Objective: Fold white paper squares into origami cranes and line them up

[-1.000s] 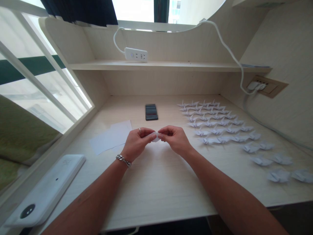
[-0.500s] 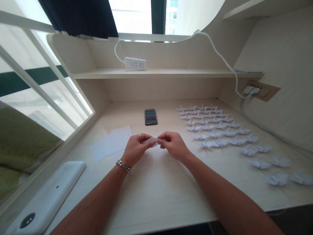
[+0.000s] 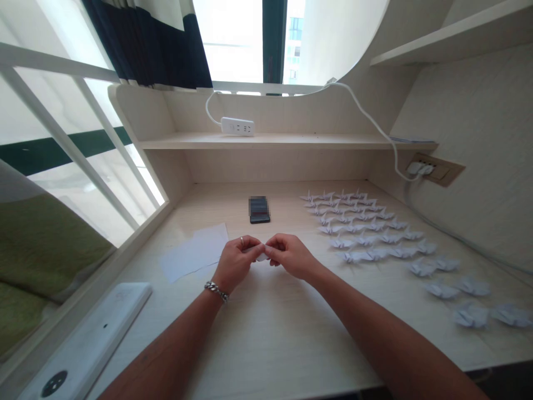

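Between my two hands is a small folded piece of white paper point(image 3: 261, 257), held just above the desk and mostly covered by fingers. My left hand point(image 3: 237, 259), with a ring and a chain bracelet, pinches its left side. On the other side, the thumb and fingers of my right hand point(image 3: 290, 255) are closed on the paper too. The fingertips of both hands nearly meet. White paper sheets point(image 3: 192, 253) lie flat to the left of my left hand. Rows of folded white paper cranes point(image 3: 366, 225) stand to the right of my right hand.
A dark phone point(image 3: 259, 210) lies beyond my hands on the wooden desk point(image 3: 266, 333). At the left edge is a long white device point(image 3: 95, 328). A power strip point(image 3: 237, 126) rests on the shelf, its cable running to a wall socket point(image 3: 437, 169).
The view has tilted up slightly, so everything sits lower. My fingertips have come closer together, and less of the folded paper shows between them.
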Demonstrator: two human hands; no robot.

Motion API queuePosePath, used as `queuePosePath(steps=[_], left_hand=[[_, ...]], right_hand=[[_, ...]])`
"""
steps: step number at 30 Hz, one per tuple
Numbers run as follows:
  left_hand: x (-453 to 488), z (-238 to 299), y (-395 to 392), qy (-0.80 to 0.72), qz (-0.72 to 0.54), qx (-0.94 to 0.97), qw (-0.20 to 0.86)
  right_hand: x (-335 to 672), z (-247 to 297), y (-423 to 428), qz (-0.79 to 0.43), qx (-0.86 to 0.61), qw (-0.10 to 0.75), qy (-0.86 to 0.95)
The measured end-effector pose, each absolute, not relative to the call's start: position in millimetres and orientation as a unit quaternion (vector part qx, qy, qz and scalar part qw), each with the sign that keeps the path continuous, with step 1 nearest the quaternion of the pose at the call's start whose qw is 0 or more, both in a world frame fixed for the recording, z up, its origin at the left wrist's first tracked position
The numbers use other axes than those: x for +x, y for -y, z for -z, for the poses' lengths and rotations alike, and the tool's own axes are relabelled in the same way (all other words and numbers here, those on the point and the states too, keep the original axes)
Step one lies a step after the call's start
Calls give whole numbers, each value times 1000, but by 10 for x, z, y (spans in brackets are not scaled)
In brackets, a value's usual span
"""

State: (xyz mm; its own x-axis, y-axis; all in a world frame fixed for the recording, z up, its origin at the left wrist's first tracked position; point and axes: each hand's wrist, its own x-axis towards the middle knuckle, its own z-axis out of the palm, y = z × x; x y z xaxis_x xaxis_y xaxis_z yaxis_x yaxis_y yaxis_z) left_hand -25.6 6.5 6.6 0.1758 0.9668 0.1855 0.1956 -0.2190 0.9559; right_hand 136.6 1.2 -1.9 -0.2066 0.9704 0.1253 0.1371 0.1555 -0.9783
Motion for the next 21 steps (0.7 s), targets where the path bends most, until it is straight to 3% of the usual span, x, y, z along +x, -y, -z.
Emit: queuePosePath(steps=[12, 21], left_hand=[[-217, -20, -34, -437, -419, 665, 437], [-179, -71, 57, -398, -520, 629, 420]], right_hand=[[1486, 108, 48, -459, -436, 472, 614], [1458, 37, 148, -363, -425, 560, 612]])
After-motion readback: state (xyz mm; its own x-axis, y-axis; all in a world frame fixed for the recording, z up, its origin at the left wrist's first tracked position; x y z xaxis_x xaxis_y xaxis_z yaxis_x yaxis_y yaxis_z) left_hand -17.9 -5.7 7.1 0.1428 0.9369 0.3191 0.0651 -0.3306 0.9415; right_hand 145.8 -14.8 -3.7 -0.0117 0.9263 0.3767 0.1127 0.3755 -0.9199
